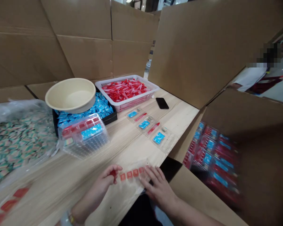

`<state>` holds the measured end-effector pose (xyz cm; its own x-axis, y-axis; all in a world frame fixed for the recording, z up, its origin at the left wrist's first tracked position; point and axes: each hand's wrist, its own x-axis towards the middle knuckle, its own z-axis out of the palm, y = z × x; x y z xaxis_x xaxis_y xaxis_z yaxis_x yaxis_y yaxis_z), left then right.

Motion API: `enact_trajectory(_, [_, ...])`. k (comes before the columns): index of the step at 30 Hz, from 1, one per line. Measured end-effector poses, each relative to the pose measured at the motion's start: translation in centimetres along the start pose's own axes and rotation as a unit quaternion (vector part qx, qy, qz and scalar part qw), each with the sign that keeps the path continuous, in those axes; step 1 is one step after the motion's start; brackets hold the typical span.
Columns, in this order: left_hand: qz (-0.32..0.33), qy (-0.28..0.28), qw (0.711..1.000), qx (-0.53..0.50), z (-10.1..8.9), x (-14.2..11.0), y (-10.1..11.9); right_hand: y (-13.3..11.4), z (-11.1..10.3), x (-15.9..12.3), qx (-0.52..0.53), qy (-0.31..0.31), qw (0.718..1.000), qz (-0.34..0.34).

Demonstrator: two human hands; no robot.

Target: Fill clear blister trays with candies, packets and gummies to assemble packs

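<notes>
In front of me a clear plastic tray [132, 179] lies on the table with a row of red square pieces [129, 174] in it. My left hand [106, 182] is at the tray's left end, its fingers curled round a small red piece [113, 173]. My right hand [159, 188] rests over the right end, fingers stretched out and lying on the plastic. Farther up the table, several clear trays [168, 142] lie in a line, with blue packets [158, 138] and red slim sticks [153, 128] in or beside them.
A stack of filled clear trays [85, 141] stands left, near a black box of blue packets [101, 105] topped by a cream basin [70, 94]. Beyond are a white basket [134, 102] and a phone [162, 103]. A bag of striped pieces [21, 135] lies left; a carton [198, 191] holds packed trays.
</notes>
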<state>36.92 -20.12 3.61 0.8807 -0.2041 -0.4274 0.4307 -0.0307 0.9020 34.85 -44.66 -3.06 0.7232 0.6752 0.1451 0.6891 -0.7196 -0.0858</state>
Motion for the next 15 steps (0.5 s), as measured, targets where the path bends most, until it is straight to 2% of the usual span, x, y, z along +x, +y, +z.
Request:
enact_trajectory(3, [0.031, -0.054, 0.985, 0.162, 0.6, 0.2, 0.6, 1.7, -0.7, 0.5, 0.009, -0.029, 1.0, -0.002])
enact_trajectory(4, [0.055, -0.07, 0.969, 0.232, 0.9, 0.2, 0.6, 2.2, -1.0, 0.6, 0.019, -0.04, 0.999, -0.014])
enact_trajectory(6, [0.101, -0.11, 0.919, 0.365, 1.3, 0.2, 0.4, 2.7, -1.5, 0.6, 0.042, -0.046, 0.998, -0.028])
enact_trajectory(9, [0.114, -0.156, 0.855, 0.482, 1.8, 0.2, 0.0, 2.9, -2.8, 0.5, 0.086, -0.031, 0.995, -0.03])
enact_trajectory(11, [0.107, -0.164, 0.847, 0.494, 1.7, 0.5, -0.1, 3.2, -4.2, 0.4, 0.132, -0.026, 0.991, -0.017])
enact_trajectory(13, [0.092, -0.185, 0.86, 0.466, 1.5, 0.9, -0.1, 3.8, -5.6, 0.5, 0.2, -0.024, 0.979, 0.021])
enact_trajectory(15, [0.064, -0.219, 0.876, 0.424, 1.3, 1.6, 0.0, 5.0, -6.5, 0.8, 0.29, -0.021, 0.955, 0.061])
